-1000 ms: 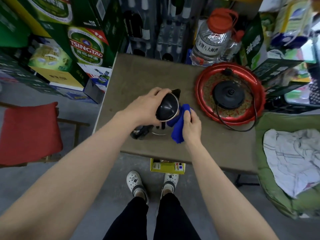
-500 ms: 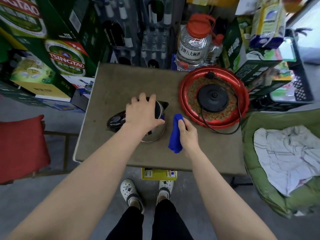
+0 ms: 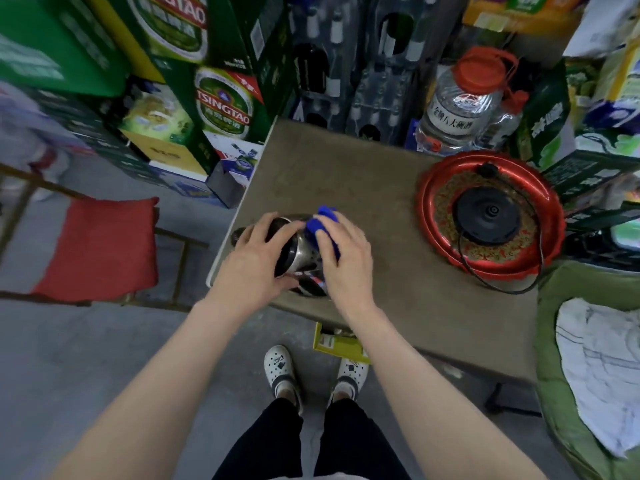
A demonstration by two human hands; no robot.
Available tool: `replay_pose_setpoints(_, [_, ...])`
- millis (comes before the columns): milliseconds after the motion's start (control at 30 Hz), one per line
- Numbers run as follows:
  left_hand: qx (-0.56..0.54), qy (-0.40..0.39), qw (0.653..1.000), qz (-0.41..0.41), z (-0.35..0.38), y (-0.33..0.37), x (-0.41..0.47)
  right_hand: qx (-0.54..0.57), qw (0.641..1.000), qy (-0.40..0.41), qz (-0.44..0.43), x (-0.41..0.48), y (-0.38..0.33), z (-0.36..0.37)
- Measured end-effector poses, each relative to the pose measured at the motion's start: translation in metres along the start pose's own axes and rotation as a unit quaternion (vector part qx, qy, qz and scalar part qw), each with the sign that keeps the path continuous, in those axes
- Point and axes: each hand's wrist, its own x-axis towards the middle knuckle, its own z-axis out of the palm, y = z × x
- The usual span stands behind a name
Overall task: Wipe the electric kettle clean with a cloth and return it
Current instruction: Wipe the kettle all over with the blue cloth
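The steel electric kettle with a black lid rests tipped at the near left corner of the brown table. My left hand grips its lid end. My right hand presses a blue cloth onto the kettle's upper side, and both hands hide much of the body. The kettle's black base, with its cord, sits on a red round tray at the table's right.
Green beer cartons and bottle crates stand behind the table; a large clear jug with a red cap is at the back right. A red-cushioned chair is left, a green seat with white cloth right.
My right hand has moved from beside the kettle up onto its top with the cloth. My left hand has shifted its grip and the kettle has tipped. The view has shifted.
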Motion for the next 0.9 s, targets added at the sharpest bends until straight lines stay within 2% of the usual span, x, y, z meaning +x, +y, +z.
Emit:
replay_pose_setpoints(67, [-0.048,0.002,0.999,0.001,0.002,-0.013,-0.012,0.014,1.000,-0.002,-0.004,-0.010,0.003,0.004])
replay_pose_setpoints(133, [-0.070,-0.004,0.998,0.010,0.006,-0.018,-0.022,0.049,0.994,0.021,0.099,-0.012,0.015,-0.002])
replay_pose_setpoints(200, [-0.064,-0.016,0.998,0.014,0.011,-0.016,-0.025,0.077,0.966,0.042,0.242,-0.008,0.025,-0.010])
replay_pose_setpoints(233, [-0.062,-0.021,0.998,0.015,0.012,-0.014,-0.025,0.070,0.962,0.046,0.259,-0.008,0.023,-0.010])
replay_pose_setpoints(267, [-0.066,-0.023,0.997,0.013,0.013,-0.012,-0.024,0.060,0.970,0.046,0.231,-0.008,0.015,-0.009])
replay_pose_setpoints(367, [-0.086,-0.006,0.996,-0.004,0.009,-0.016,-0.019,0.033,0.999,-0.003,0.032,-0.008,-0.018,-0.001])
replay_pose_setpoints(400, [-0.088,-0.001,0.996,-0.006,0.007,-0.018,-0.019,0.028,0.999,-0.011,0.013,-0.006,-0.020,0.003])
replay_pose_setpoints(433, [-0.090,0.001,0.996,-0.007,0.005,-0.020,-0.019,0.040,0.998,-0.003,0.041,-0.003,-0.017,0.004])
replay_pose_setpoints(467, [-0.093,0.002,0.996,-0.008,0.003,-0.020,-0.019,0.065,0.992,0.018,0.108,0.003,-0.008,0.003])
replay_pose_setpoints(533, [-0.098,0.001,0.995,-0.004,0.001,-0.017,-0.017,0.096,0.958,0.055,0.266,0.014,0.017,-0.006])
replay_pose_setpoints(567, [-0.095,-0.003,0.995,0.003,0.000,-0.015,-0.015,0.082,0.946,0.059,0.308,0.017,0.024,-0.011])
replay_pose_setpoints(633, [-0.082,-0.011,0.996,0.014,0.000,-0.009,-0.009,0.030,0.958,0.046,0.282,0.017,0.021,-0.011])
replay_pose_setpoints(700, [-0.077,-0.008,0.997,0.009,-0.002,-0.008,-0.005,0.013,0.987,0.023,0.160,0.015,0.001,-0.005])
replay_pose_setpoints(767, [-0.075,-0.004,0.997,0.003,-0.005,-0.011,-0.004,0.025,0.998,-0.014,0.060,0.017,-0.015,-0.004])
replay_pose_setpoints(800, [-0.074,-0.002,0.997,0.005,-0.006,-0.013,-0.004,0.042,0.997,-0.032,0.050,0.021,-0.017,-0.004])
replay_pose_setpoints(833, [-0.073,-0.003,0.997,0.010,-0.007,-0.014,-0.004,0.053,0.995,-0.045,0.078,0.030,-0.012,-0.004])
replay_pose_setpoints(900, [-0.058,-0.016,0.998,0.029,-0.007,-0.011,-0.003,0.032,0.978,-0.068,0.195,0.053,0.006,-0.009])
